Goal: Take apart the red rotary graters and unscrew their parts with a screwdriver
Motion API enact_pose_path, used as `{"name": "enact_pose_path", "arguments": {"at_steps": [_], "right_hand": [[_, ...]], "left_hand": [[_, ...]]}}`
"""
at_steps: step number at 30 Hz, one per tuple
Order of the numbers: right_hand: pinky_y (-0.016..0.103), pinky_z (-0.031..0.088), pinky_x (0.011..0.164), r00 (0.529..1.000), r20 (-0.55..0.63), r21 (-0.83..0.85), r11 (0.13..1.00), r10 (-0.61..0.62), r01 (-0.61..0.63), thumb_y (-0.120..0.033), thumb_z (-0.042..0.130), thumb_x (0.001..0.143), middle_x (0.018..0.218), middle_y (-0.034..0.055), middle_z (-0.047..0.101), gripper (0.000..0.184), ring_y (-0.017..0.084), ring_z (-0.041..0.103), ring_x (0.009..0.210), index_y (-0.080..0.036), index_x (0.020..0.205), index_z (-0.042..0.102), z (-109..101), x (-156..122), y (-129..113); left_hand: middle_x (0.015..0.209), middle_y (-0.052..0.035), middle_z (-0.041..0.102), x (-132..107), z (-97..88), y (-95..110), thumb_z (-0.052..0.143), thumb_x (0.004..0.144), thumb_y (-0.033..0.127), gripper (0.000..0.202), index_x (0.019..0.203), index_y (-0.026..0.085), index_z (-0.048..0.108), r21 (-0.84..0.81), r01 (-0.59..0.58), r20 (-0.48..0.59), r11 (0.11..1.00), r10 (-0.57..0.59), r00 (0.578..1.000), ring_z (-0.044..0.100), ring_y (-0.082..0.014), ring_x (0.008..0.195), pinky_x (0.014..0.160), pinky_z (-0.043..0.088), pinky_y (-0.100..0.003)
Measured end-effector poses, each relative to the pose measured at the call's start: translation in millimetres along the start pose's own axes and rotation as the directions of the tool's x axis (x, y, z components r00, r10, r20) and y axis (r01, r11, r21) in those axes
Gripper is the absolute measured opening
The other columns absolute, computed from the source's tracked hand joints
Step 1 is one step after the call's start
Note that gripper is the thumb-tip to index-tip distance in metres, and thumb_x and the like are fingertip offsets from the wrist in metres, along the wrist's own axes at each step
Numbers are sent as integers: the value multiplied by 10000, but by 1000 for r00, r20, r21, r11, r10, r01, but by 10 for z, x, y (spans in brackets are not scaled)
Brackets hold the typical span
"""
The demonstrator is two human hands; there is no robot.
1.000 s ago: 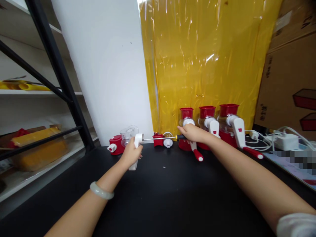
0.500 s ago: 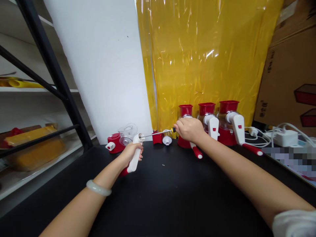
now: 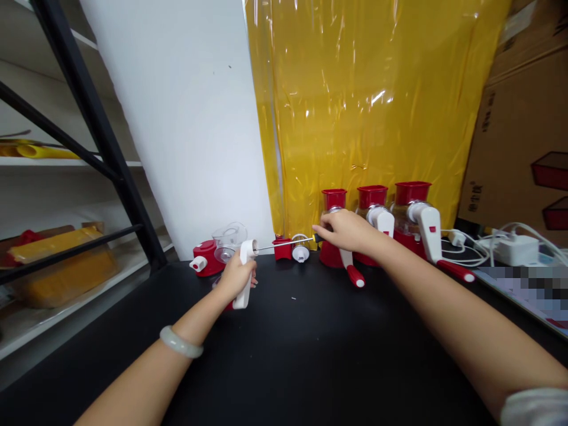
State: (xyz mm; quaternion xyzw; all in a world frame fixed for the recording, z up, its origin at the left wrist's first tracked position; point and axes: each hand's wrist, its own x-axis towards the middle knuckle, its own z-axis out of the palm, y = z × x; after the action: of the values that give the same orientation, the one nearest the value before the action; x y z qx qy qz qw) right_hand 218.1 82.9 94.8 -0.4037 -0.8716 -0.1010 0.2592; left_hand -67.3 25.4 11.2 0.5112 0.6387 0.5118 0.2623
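in left fingers (image 3: pixel 247 268) — white crank (image 3: pixel 242 298)

- Left of centre: the left hand (image 3: pixel 237 278) grips a white crank (image 3: pixel 243 296), round end uppermost.
- Centre: the right hand (image 3: pixel 346 229) holds a screwdriver (image 3: pixel 286 243) by its dark handle, the shaft extending leftward to the crank's round end.
- Behind the shaft: a red part (image 3: pixel 283 251) beside a drum (image 3: pixel 300 253).
- Right of centre: three red-and-white grinders (image 3: pixel 412 214) in a row.
- Upper right: yellow sheeting (image 3: pixel 355 89); cardboard box (image 3: pixel 510 136) at the edge.
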Motion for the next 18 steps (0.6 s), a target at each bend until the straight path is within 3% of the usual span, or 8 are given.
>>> {"name": "enact_pose_path", "arguments": {"at_steps": [4, 7, 13, 18], "right_hand": [[263, 321, 549, 988, 150, 243, 968, 19, -56, -551, 364, 912, 631, 30, 605, 521, 127, 500, 558, -163, 686, 629, -38, 26, 137], [269, 325, 531, 966, 254, 286, 950, 51, -126, -539, 328, 926, 575, 28, 564, 562, 133, 484, 522, -148, 699, 661, -32, 46, 204], [264, 368, 583, 950, 306, 201, 971, 63, -129, -535, 296, 952, 577, 55, 578, 592, 144, 521, 539, -138, 663, 626, -27, 28, 153], [272, 361, 589, 957, 282, 26, 996, 75, -86, -417, 215, 991, 655, 109, 650, 598, 162, 573, 567, -122, 724, 661, -11, -4, -8]], "left_hand": [[510, 72, 528, -25, 12, 18, 519, 671, 168, 346, 1013, 188, 471, 13, -17, -8, 1000, 17, 1000, 561, -156, 396, 373, 478, -252], [497, 78, 524, -47, 27, 22, 519, 669, 168, 347, 1010, 190, 461, 2, -41, 2, 999, 41, 999, 561, -157, 392, 372, 481, -255], [487, 85, 521, -91, 31, 57, 525, 670, 173, 364, 1026, 193, 457, 8, -88, -6, 996, 88, 996, 556, -160, 383, 371, 482, -261], [487, 80, 518, -66, 9, 57, 509, 665, 173, 344, 1006, 191, 465, -4, -46, 2, 999, 46, 999, 549, -156, 379, 366, 477, -257]]}}
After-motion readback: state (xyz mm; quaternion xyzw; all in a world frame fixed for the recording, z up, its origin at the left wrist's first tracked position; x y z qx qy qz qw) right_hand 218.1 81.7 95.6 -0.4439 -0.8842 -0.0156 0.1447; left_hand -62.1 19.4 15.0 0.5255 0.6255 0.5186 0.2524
